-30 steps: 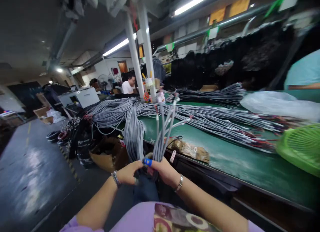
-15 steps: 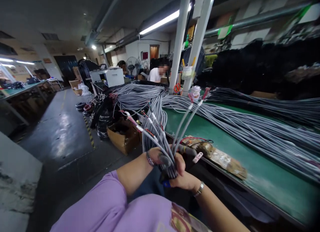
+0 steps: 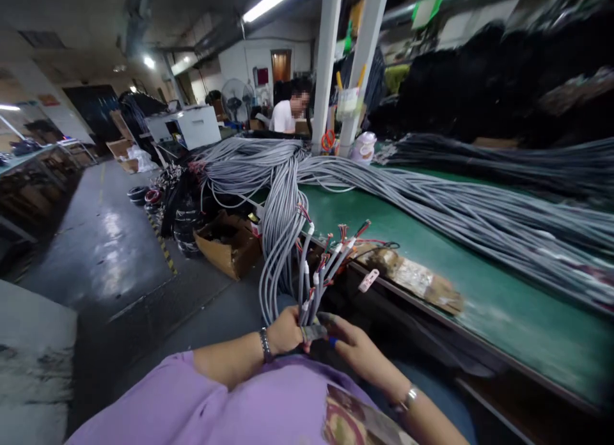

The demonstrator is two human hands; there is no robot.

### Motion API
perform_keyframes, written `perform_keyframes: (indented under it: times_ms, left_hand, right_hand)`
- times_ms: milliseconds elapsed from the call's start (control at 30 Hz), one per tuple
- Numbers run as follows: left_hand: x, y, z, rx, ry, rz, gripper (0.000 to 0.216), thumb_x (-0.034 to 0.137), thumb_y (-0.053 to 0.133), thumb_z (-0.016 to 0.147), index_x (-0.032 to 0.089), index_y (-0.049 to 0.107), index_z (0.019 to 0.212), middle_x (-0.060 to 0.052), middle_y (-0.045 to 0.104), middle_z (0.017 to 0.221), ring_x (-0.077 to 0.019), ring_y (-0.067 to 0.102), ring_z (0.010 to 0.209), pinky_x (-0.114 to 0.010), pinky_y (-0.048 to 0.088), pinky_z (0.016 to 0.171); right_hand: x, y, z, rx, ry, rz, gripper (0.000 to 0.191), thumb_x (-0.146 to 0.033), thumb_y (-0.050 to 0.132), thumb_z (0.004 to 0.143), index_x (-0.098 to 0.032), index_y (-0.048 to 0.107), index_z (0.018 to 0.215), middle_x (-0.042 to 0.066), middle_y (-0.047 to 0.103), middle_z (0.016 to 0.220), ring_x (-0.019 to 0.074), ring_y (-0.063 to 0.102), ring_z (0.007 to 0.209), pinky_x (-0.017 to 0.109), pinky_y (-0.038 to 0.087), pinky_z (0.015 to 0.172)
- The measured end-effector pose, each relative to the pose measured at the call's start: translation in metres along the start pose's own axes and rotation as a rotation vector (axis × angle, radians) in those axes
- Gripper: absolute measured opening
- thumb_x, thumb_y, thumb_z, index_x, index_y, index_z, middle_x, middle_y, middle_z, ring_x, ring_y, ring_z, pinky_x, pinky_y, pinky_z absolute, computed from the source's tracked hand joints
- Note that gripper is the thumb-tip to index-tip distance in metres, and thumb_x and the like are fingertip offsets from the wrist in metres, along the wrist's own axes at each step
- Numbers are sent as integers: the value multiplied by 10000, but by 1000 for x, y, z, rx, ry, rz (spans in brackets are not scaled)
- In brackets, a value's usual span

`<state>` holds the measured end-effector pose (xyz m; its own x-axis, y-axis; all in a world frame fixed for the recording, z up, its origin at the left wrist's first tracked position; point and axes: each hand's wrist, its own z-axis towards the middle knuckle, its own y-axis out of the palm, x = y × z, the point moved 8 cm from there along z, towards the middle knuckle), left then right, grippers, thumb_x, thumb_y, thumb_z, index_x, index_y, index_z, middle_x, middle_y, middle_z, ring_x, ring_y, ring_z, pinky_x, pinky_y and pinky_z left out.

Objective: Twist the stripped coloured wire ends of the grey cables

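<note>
My left hand [image 3: 284, 330] is closed round a bunch of grey cables [image 3: 320, 272] that stick up from the fist, their stripped ends showing red and white tips. My right hand [image 3: 352, 348] lies against the same bunch from the right, fingers curled on its lower end, a blue band on one finger. A much larger mass of grey cables [image 3: 432, 205] lies along the green table [image 3: 503, 330] and hangs over its near edge just beyond my hands.
A brown cardboard box [image 3: 229, 243] and black cable coils stand on the floor to the left. Brown taped clutter [image 3: 407, 275] sits on the table's near edge. Two white posts [image 3: 326, 68] rise at the back, where another person sits. The grey floor aisle runs left.
The bunch has come down lower and closer to my lap, and its ends now stand shorter above my left fist. My view has swung slightly left and down.
</note>
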<state>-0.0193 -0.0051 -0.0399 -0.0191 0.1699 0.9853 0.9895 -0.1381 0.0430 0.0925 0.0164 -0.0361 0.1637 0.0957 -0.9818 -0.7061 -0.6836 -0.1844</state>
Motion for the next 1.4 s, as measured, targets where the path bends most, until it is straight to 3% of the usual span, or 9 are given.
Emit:
perform_keyframes:
  times_ms: [67,167,333,433,567,767,1033,1267,1400]
  left_hand:
    - [-14,-12,-7,52,-68,16,478,558,787,572,163,523,621,38,500,444,-95,468,390,-223,393,427]
    - [-21,-15,-5,102,-90,11,471,543,798,568,158,562,705,43,516,484,-104,483,426,-242,423,469]
    - [-13,5,9,47,80,-9,440,429,830,584,140,658,867,-10,623,691,-146,573,683,-268,478,684]
    - [-21,12,13,-18,25,-7,439,401,843,569,132,659,862,-3,608,660,-129,548,616,-255,463,618]
    - [-33,16,14,-96,-99,-141,473,474,829,566,126,641,825,2,581,604,-110,520,510,-246,436,539]
    - [-31,14,15,-48,-103,-260,506,542,779,620,115,668,868,-59,637,668,-170,613,623,-267,462,586]
    - [-22,8,21,-21,28,-160,498,430,821,614,99,692,963,-73,683,817,-204,622,799,-337,485,784]
    - [-21,10,19,-29,62,-137,498,460,824,600,100,697,920,-61,687,785,-204,630,799,-330,489,779]
    - [-28,-4,22,117,27,-233,472,508,762,673,100,688,899,-82,700,790,-201,648,775,-313,493,723]
  right_hand:
    - [-1,-11,-6,124,40,-8,340,-392,565,813,-190,629,1079,90,713,951,254,666,909,411,516,870]
    - [-20,-17,-7,249,-35,-29,337,-448,558,823,-208,618,1051,80,702,925,231,661,853,362,534,786]
    - [-45,-21,1,401,-39,-249,205,-393,611,769,-212,573,856,27,649,737,177,582,618,301,477,591]
    - [-47,-26,4,452,-39,-325,149,-362,576,787,-215,549,790,16,622,691,173,551,607,294,449,586]
    - [-40,-28,3,447,-97,-201,147,-357,530,820,-214,556,796,31,644,752,190,582,683,307,470,646]
    - [-20,-29,3,419,-75,3,171,-399,548,821,-231,530,790,-3,604,644,186,569,617,298,472,606]
    - [-17,-28,1,404,-84,-314,254,-426,509,855,-207,581,748,36,643,709,189,568,650,301,464,616]
    - [-18,-29,-1,407,-90,-420,252,-390,478,876,-202,607,768,44,645,686,193,572,634,293,450,601]
    - [-16,-26,-4,363,-106,-448,253,-368,449,876,-195,582,749,54,646,704,185,561,618,295,437,597]
